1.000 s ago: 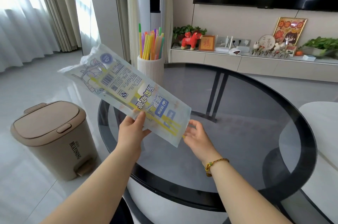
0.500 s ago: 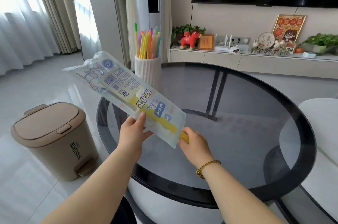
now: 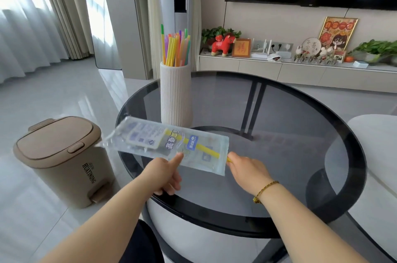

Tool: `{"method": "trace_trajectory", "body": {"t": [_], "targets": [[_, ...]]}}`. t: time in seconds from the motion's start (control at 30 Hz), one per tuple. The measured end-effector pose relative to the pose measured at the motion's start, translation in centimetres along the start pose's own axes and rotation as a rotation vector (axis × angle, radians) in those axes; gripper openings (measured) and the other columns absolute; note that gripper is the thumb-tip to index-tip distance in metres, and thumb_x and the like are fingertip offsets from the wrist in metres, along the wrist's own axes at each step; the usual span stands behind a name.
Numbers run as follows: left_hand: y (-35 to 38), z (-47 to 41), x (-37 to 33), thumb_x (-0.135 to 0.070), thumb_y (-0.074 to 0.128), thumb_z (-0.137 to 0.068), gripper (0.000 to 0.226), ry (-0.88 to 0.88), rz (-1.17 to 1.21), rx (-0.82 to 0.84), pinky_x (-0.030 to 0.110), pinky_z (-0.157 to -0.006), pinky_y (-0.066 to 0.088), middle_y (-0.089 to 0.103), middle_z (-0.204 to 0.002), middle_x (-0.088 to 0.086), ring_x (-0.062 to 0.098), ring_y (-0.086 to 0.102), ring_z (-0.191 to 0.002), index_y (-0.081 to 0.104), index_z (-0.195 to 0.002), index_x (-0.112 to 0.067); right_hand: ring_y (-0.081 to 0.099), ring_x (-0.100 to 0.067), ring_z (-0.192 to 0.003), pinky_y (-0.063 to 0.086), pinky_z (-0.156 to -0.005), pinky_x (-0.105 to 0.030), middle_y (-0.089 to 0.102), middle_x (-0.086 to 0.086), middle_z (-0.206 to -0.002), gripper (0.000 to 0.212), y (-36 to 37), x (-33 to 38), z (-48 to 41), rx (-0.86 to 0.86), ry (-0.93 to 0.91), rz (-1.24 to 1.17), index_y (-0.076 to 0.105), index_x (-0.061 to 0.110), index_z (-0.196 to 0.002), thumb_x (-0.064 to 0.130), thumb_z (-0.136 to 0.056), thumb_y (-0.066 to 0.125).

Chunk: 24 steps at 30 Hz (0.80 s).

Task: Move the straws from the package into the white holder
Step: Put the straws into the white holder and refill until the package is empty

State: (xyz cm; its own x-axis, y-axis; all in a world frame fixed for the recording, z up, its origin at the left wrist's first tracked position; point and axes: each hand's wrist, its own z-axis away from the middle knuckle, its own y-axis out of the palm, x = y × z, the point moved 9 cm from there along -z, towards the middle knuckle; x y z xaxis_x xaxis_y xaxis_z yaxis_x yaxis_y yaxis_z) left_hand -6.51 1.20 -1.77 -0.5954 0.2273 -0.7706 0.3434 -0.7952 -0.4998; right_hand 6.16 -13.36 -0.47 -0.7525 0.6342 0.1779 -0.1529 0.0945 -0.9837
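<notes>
Fingers of my right hand (image 3: 247, 171) pinch the yellow straw (image 3: 206, 148) at the package (image 3: 171, 145) mouth; left hand (image 3: 164, 173) clamps the package above the tabletop (image 3: 279, 134); next, draw it free, lift toward the white holder (image 3: 175, 95).

The person is showing both forearms bare with no sleeves visible, is wearing a thin beaded bracelet (image 3: 265, 190) in gold and dark tones on the right wrist, and is wearing dark clothing (image 3: 141, 245) at the lower frame edge.
</notes>
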Motion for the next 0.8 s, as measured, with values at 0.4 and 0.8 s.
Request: {"method": "trace_trajectory", "body": {"t": [0.4, 0.8], "targets": [[2.8, -0.1, -3.1, -0.069, 0.012, -0.078, 0.076, 0.588, -0.739, -0.289, 0.030, -0.113, -0.007, 0.003, -0.155, -0.002, 0.014, -0.002, -0.142, 0.002, -0.141, -0.028, 0.043, -0.020, -0.071, 0.030, -0.067, -0.029, 0.040, 0.005, -0.069, 0.020, -1.6, -0.7, 2.0, -0.037, -0.120, 0.217, 0.042, 0.019, -0.090, 0.026, -0.097, 0.024], [3.4, -1.9, -2.0, -0.059, 0.027, -0.086, 0.068, 0.470, -0.757, -0.192, 0.034, -0.115, -0.002, 0.010, -0.154, -0.002, 0.015, 0.003, -0.142, 0.004, -0.142, -0.027, 0.060, -0.018, -0.055, 0.044, -0.058, -0.028, 0.063, 0.000, -0.057, 0.016, -12.1, -5.1, 5.7, -0.260, -0.116, 0.773, 0.060, 0.019, -0.067, 0.022, -0.067, 0.076]]}}
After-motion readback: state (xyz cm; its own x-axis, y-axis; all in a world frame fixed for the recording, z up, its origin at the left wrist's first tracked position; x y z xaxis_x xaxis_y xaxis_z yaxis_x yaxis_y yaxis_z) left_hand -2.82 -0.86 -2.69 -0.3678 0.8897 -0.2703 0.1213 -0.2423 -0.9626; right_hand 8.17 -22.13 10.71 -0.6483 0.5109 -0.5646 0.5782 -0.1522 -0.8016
